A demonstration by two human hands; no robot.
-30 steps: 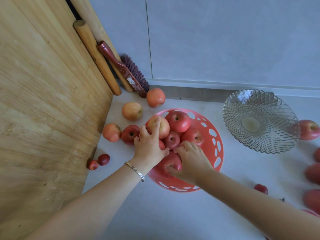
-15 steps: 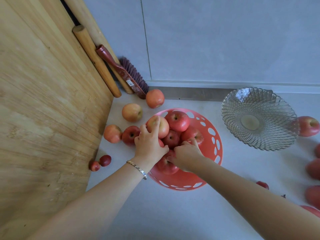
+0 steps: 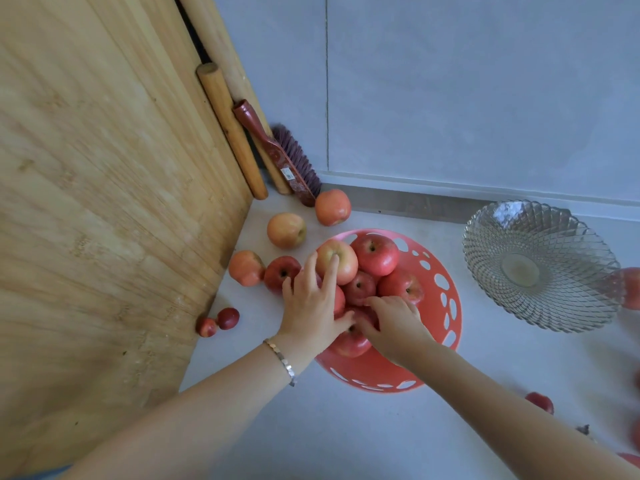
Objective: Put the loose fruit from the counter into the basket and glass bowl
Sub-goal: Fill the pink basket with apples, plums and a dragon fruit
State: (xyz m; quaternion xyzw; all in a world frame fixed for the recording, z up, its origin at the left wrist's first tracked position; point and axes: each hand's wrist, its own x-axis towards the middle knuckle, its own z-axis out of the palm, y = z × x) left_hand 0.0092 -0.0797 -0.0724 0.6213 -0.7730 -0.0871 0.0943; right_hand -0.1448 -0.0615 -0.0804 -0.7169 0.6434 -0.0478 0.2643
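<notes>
Left hand (image 3: 311, 308) flat on pale apple (image 3: 341, 259) in basket (image 3: 367, 372). Right hand (image 3: 393, 325) curls round front apple (image 3: 349, 345). Loose red apple (image 3: 280, 270) just beside left fingers (image 3: 287, 286); left hand nearer.

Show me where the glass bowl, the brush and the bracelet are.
glass bowl (image 3: 554, 237), head view, on its patterned far wall
brush (image 3: 272, 151), head view, on its red back
bracelet (image 3: 281, 361), head view, on the links across the left wrist

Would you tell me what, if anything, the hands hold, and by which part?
The right hand curls over the top of the front red apple in the basket; the left hand only rests open on the pale apple.
</notes>
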